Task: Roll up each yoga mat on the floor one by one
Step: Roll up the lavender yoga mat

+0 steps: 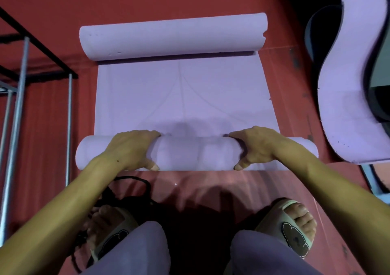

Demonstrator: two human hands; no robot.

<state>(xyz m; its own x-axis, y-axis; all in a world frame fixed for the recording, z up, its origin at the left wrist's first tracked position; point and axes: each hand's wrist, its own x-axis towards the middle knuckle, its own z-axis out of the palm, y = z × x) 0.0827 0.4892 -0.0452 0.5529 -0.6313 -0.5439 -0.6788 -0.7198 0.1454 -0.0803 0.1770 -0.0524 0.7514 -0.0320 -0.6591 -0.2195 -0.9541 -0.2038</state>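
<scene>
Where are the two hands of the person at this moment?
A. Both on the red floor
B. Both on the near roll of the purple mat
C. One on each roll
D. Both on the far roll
B: the left hand and the right hand both press on the near roll, while the far roll lies untouched.

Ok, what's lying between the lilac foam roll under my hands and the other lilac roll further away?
Head view: only the flat lilac mat sheet joins the near roll and far roll; nothing rests on it.
</scene>
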